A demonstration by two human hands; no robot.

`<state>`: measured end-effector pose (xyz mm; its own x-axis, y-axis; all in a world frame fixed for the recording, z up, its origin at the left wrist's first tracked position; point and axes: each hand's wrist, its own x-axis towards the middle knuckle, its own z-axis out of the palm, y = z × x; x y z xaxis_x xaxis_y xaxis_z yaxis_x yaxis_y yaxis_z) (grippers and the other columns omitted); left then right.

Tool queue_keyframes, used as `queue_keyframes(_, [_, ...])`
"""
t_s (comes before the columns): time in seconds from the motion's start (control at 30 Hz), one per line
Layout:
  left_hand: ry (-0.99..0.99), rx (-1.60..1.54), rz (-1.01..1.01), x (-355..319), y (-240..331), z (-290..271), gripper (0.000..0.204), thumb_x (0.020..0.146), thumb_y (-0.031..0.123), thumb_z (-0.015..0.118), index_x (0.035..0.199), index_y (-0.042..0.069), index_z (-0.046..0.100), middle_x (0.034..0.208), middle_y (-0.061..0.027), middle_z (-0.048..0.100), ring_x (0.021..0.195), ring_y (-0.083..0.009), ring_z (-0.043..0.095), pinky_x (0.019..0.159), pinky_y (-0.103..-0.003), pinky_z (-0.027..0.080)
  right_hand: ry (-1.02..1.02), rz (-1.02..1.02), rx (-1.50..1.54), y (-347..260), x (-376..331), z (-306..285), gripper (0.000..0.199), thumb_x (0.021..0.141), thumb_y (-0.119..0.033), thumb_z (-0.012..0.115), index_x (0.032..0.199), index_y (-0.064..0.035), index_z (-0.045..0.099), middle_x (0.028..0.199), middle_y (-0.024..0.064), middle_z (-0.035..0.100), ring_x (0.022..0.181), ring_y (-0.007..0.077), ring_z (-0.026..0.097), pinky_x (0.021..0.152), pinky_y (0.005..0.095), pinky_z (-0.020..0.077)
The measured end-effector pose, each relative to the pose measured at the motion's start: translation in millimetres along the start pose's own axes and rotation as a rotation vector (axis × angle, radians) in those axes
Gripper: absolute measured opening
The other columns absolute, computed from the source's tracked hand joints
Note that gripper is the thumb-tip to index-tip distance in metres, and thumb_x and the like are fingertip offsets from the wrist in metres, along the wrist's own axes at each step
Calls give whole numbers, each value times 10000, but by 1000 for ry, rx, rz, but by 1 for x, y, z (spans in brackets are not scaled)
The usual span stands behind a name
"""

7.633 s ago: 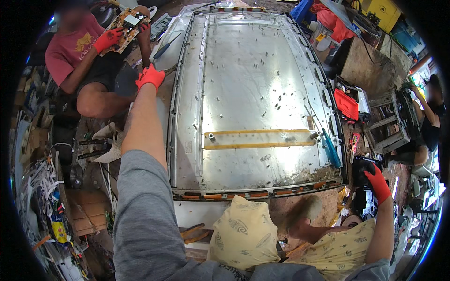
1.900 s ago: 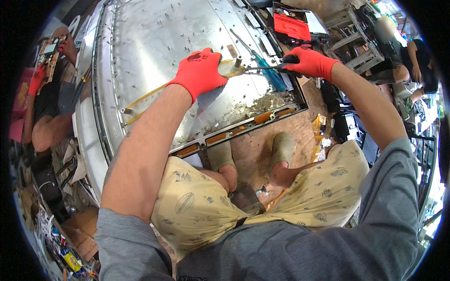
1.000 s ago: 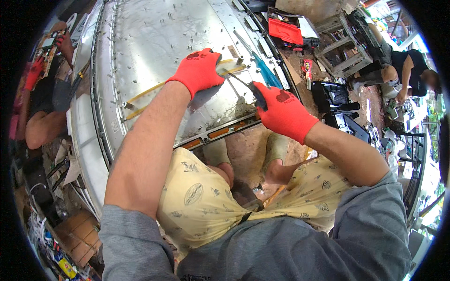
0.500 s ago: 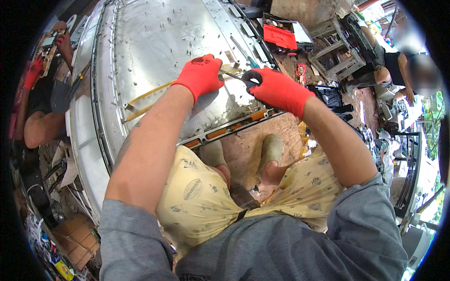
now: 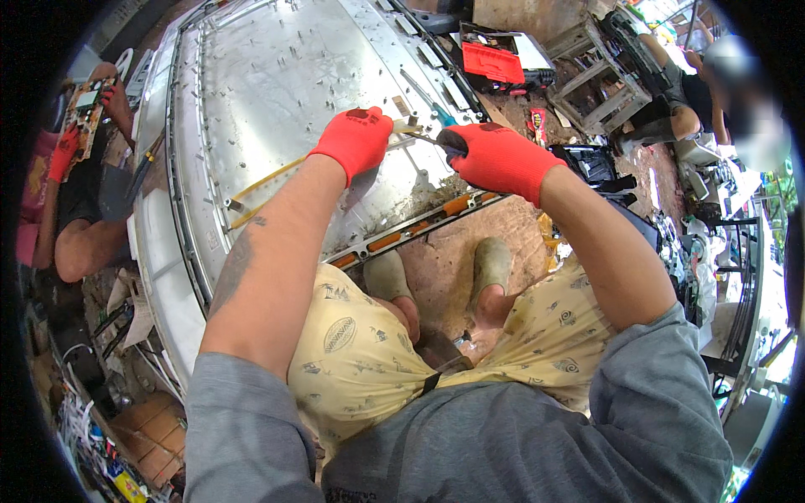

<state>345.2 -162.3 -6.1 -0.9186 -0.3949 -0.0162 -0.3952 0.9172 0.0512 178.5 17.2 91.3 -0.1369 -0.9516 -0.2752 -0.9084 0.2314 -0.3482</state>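
Pinching a yellow strip (image 5: 277,173) on the metal panel (image 5: 277,92), the left hand (image 5: 356,141) faces the right hand (image 5: 495,157), fisted around a thin tool (image 5: 429,138).

1. Both bare forearms reach forward from grey sleeves pushed up near the elbows.
2. The left hand (image 5: 354,141), in a red glove, is curled with fingers closed.
3. The right hand (image 5: 495,158), also red-gloved, is clenched, just beside the left.
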Motion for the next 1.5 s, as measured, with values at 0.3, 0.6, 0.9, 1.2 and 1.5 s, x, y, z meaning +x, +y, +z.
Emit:
queue_keyframes(0.3, [-28,-85,-55,-4,2,-17,218,945,259,631,1065,88,694,1147,-140,679,1061,-331,681,899,-447,553,154,62,-100,-12,-9,37,373,966,-252,597,1308,-109,638,1039,205,730,984,397,697,871,498,543])
queue_keyframes(0.6, [-14,-39,-201,-6,17,-15,355,911,371,698,1146,106,685,1216,-137,652,1129,-318,663,927,-453,558,205,159,39,-14,-17,67,452,974,-256,607,1394,-100,557,1047,233,714,987,413,690,848,504,542])
queue_keyframes(0.9, [7,-44,-180,-5,19,-13,290,918,293,672,1123,91,703,1214,-149,663,1101,-329,681,922,-456,564,33,43,-98,-8,21,41,426,976,-265,579,1333,-41,636,1165,237,708,1092,390,684,953,473,533])
queue_keyframes(1.2, [49,-38,-91,6,5,-3,231,935,262,618,986,58,714,1095,-202,688,998,-400,695,882,-492,560,-145,66,-111,-36,38,-20,379,894,-202,573,1181,34,650,1059,263,731,1003,394,720,881,455,564])
queue_keyframes(1.5, [30,-53,-115,4,8,-18,268,934,267,593,1032,56,727,1132,-195,705,1030,-392,703,888,-494,563,-394,-309,-645,-40,79,-35,211,763,-181,747,894,-15,758,890,184,750,786,305,731,720,420,585])
